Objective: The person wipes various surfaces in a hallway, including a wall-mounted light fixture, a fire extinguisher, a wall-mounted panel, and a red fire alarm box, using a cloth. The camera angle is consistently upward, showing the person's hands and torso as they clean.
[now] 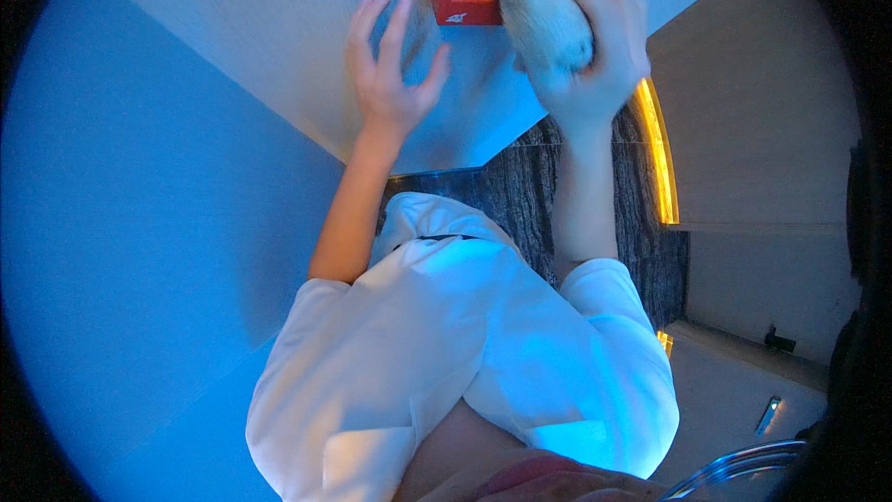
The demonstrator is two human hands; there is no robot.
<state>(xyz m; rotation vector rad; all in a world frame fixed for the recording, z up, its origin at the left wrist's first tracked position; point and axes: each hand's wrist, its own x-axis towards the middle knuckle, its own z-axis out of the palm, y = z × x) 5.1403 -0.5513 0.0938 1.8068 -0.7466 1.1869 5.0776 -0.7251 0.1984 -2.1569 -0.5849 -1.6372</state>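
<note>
My right hand (603, 49), slightly blurred, grips a folded, fuzzy, light-coloured cloth (547, 17). The cloth lies against the right side of a red fire alarm call point (470, 13) and hides part of its front. That red box is mounted on a pale wall (279, 35) and bears writing and small white symbols. To the left of the box is my left hand (390, 77), holding nothing, its fingers spread. Whether its fingertips touch the wall cannot be told.
On the left stands another wall (153, 174) in blue light. Below lies a dark, streaked floor (523, 188). A curved yellow light strip (658, 153) runs along the base of a grey-brown panel (752, 118) at right. Farther down that side is a small black fitting (779, 339).
</note>
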